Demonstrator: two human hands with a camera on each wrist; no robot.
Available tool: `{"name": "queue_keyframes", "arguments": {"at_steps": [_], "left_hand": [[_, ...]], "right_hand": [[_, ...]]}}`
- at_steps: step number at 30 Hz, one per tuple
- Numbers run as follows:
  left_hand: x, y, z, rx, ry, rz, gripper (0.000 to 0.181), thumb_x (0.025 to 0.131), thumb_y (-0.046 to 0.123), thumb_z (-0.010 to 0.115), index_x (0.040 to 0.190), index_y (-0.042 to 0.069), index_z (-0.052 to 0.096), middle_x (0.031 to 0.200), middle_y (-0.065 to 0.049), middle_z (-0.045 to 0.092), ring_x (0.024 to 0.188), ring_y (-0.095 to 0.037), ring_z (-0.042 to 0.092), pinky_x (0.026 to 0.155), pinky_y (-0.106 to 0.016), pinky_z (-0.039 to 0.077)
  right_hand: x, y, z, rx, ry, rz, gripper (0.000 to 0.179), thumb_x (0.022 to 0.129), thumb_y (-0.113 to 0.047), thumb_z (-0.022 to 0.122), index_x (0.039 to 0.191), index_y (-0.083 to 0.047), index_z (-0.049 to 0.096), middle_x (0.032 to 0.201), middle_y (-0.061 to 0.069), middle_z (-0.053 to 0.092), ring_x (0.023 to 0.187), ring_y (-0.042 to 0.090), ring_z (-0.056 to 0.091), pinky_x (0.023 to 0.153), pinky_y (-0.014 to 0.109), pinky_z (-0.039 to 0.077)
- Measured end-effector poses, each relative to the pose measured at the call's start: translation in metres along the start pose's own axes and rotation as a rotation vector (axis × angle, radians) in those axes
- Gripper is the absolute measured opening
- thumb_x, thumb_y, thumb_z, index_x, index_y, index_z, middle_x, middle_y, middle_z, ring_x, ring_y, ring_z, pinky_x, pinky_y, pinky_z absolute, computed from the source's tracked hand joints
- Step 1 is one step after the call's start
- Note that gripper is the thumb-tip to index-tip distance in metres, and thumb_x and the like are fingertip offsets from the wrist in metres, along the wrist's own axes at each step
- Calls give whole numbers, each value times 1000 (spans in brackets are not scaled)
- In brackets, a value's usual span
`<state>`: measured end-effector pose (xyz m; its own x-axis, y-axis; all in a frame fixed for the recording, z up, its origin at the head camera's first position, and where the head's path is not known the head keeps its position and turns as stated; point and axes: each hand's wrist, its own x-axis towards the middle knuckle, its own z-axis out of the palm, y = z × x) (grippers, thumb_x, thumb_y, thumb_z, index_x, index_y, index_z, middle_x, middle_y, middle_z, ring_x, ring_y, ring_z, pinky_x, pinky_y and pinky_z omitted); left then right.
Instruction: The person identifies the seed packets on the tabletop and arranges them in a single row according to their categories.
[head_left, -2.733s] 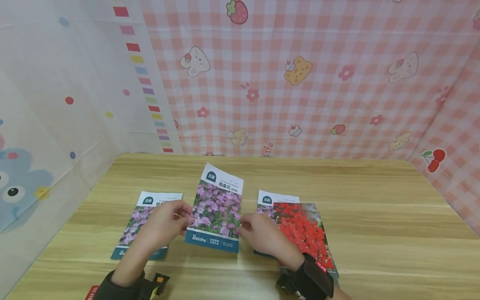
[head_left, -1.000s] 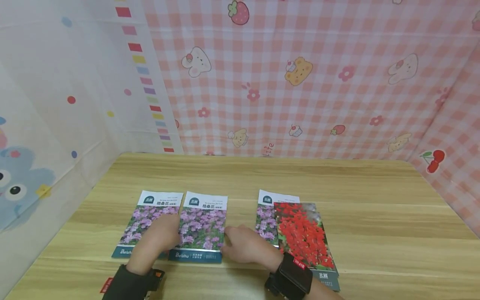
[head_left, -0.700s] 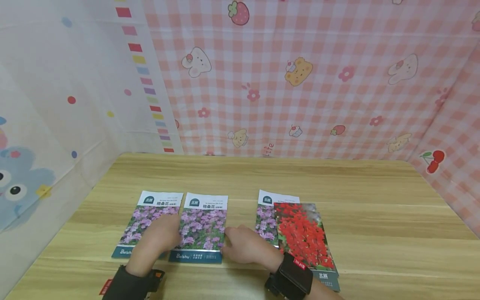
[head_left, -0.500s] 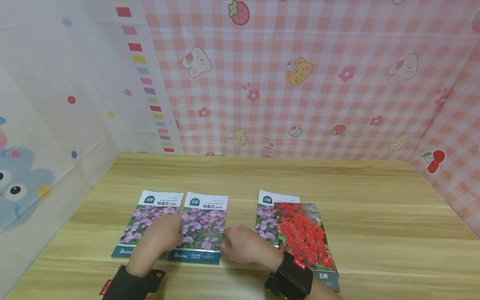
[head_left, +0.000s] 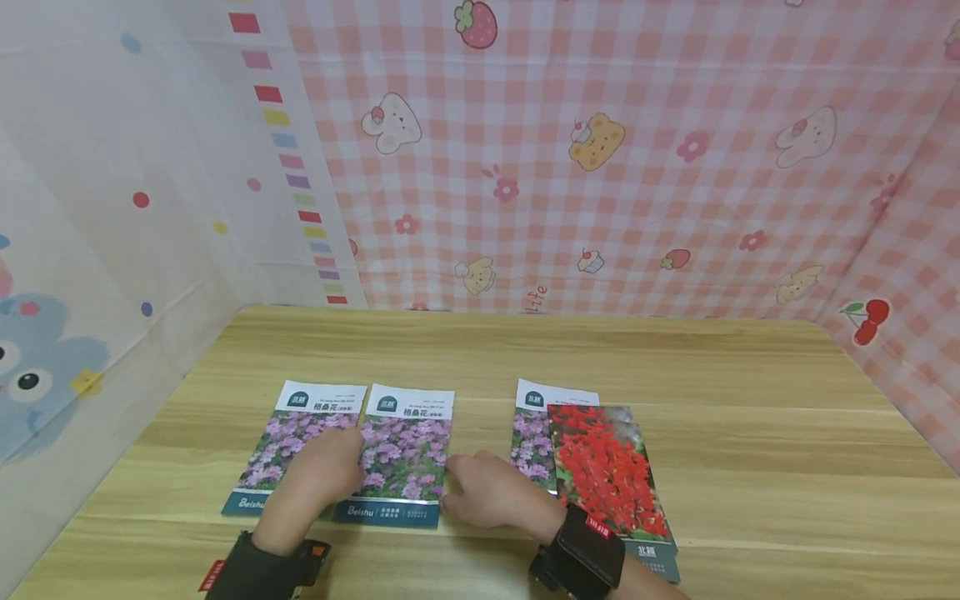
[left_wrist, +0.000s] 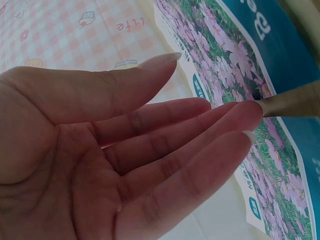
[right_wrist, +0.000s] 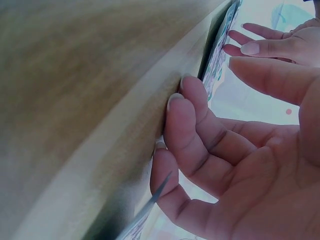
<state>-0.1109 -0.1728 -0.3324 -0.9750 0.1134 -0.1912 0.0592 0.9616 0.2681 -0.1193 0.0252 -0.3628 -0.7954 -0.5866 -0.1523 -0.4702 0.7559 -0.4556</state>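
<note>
Several flower seed packets lie on the wooden table. My left hand (head_left: pixel 324 468) reaches over the left purple-flower packet (head_left: pixel 272 440), its tips by the left edge of the middle purple-flower packet (head_left: pixel 408 450). At that packet's right edge is my right hand (head_left: pixel 487 490). In the left wrist view, the left hand (left_wrist: pixel 130 145) has nearly straight fingers and a raised thumb, with nothing gripped. The right wrist view has the right hand (right_wrist: pixel 235 155) with loosely bent fingers, tips against the table and nothing pinched. Exact fingertip contact with the middle packet cannot be told.
To the right, a red-flower packet (head_left: pixel 606 471) partly covers another purple-flower packet (head_left: pixel 531 442), near the right forearm. Patterned cloth (head_left: pixel 600 200) stands behind the table (head_left: pixel 750 417) and along both sides.
The middle packet, held up between both hands earlier, now lies flat beside the left one. The hands have let go of it. Over the last second it shifted only slightly.
</note>
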Motion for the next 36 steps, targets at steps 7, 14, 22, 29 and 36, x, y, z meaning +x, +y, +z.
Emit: {"name": "queue_keyframes", "arguments": {"at_steps": [7,14,22,29,36], "left_hand": [[-1,2,-2,15,12,-11,6,73,-2,60,79,-3,57,61,-7,49,52,-19,46,44,-32,43],[-1,6,-2,12,13,-17,18,79,12,63,90,-2,59,69,-10,57,56,-21,51,48,-34,47],[1,8,1,6,25,15,43,80,21,65,113,-4,55,99,-24,63,80,-34,60,67,-49,54],[-2,18,3,19,62,79,42,81,22,65,114,-3,55,104,-22,63,90,-36,58,78,-52,51],[-5,29,4,-21,42,130,45,82,24,63,118,-1,53,118,-23,57,106,-39,51,90,-56,43]], "right_hand": [[-1,0,-1,2,5,-5,26,80,-26,62,97,-7,62,71,0,58,69,14,54,60,30,48],[-10,7,-7,104,16,2,34,82,-24,60,109,-4,58,72,4,60,58,11,51,56,28,47],[-21,20,-19,220,99,-22,39,84,-19,60,116,1,55,57,-3,48,46,7,40,42,22,32],[-31,31,-35,217,159,-58,36,85,-17,60,114,3,56,59,-3,49,48,9,42,47,26,35],[-43,43,-49,235,171,-13,33,85,-17,59,113,1,58,62,-3,52,49,9,42,45,26,35]]}}
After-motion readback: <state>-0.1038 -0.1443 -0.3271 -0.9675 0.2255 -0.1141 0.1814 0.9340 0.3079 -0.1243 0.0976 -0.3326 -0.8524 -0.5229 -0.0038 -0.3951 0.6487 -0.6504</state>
